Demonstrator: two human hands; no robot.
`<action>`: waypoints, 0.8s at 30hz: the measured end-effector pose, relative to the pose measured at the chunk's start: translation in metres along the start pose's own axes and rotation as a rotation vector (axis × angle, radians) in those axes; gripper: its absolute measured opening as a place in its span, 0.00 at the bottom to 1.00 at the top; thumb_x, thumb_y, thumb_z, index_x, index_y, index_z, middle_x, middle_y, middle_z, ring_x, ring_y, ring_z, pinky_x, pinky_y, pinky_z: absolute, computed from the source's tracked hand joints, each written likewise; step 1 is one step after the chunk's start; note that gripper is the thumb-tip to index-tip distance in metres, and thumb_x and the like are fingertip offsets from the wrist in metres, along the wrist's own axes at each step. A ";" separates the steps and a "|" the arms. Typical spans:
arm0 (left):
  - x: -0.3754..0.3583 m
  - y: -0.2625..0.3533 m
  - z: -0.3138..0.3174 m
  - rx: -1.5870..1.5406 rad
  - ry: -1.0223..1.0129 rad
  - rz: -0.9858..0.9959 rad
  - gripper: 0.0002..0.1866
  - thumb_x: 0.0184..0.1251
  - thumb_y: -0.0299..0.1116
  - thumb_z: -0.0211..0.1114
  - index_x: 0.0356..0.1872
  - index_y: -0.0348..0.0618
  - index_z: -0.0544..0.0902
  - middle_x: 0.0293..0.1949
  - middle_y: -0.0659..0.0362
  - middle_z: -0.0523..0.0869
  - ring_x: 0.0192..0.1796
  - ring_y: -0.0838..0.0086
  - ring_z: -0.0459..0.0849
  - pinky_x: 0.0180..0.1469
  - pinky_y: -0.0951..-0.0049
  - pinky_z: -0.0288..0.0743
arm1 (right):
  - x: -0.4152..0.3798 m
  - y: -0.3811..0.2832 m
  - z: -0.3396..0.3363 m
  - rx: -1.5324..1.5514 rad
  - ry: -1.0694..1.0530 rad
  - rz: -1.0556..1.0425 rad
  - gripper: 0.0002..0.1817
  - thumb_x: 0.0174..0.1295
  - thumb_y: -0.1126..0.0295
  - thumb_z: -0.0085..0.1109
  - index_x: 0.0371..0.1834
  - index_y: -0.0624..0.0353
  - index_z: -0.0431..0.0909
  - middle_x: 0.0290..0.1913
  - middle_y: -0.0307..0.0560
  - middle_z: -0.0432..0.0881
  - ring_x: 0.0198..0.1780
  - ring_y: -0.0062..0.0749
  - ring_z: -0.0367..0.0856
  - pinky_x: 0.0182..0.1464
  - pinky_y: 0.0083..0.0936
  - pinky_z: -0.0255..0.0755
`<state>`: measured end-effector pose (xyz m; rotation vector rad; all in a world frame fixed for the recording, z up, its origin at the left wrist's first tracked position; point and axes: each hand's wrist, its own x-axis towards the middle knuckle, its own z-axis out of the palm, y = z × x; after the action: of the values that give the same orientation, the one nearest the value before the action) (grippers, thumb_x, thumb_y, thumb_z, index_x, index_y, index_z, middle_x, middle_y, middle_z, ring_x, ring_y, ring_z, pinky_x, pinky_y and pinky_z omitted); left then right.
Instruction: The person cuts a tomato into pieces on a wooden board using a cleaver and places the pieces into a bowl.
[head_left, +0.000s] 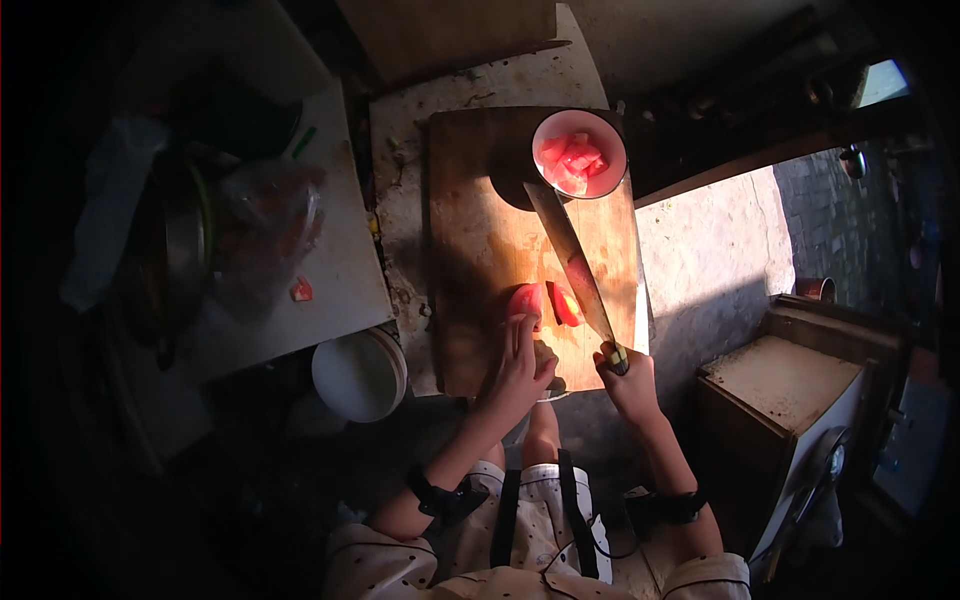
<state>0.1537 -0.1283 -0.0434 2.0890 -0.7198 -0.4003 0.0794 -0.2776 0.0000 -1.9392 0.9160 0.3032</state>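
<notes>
My right hand [630,387] is closed around the handle of a long, broad kitchen knife [566,240]. The blade points away from me and slants to the left over a wooden cutting board [470,230]. My left hand [515,372] has its fingertips on a red tomato piece [525,298], partly covering it. Just right of that lies a tomato wedge [566,304], between the held piece and the blade. At the board's far right corner stands a bowl [616,172] with cut tomato pieces [573,160] in it. The knife tip is close to the bowl's near side.
Left of the board is a pale table [345,270] with a plastic bag [270,210] and a small red scrap [301,290]. A white bucket [350,378] stands below its edge. On the right is a wooden cabinet [780,385]. Strong sunlight crosses the board.
</notes>
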 end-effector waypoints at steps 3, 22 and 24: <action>-0.020 -0.001 0.043 -0.096 -0.102 -0.165 0.28 0.50 0.31 0.64 0.49 0.36 0.60 0.36 0.48 0.73 0.37 0.61 0.77 0.37 0.73 0.73 | -0.003 0.005 -0.019 0.022 0.039 0.027 0.10 0.50 0.69 0.54 0.21 0.67 0.72 0.14 0.55 0.68 0.16 0.40 0.64 0.24 0.28 0.63; 0.054 -0.030 0.085 -0.049 0.034 -0.337 0.15 0.48 0.28 0.59 0.38 0.37 0.69 0.28 0.44 0.76 0.33 0.52 0.77 0.35 0.59 0.70 | 0.008 0.064 -0.034 -0.085 -0.030 0.121 0.10 0.47 0.69 0.55 0.24 0.66 0.74 0.20 0.62 0.73 0.28 0.56 0.74 0.31 0.35 0.68; 0.060 -0.020 0.075 -0.032 -0.047 -0.418 0.15 0.49 0.29 0.58 0.39 0.37 0.68 0.29 0.43 0.76 0.34 0.50 0.76 0.36 0.57 0.70 | 0.017 0.060 -0.030 -0.028 -0.010 0.077 0.10 0.47 0.69 0.55 0.23 0.67 0.73 0.20 0.63 0.73 0.28 0.56 0.74 0.31 0.36 0.68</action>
<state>0.1682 -0.2041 -0.1045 2.2019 -0.2945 -0.6864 0.0445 -0.3276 -0.0324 -1.9292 0.9865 0.3719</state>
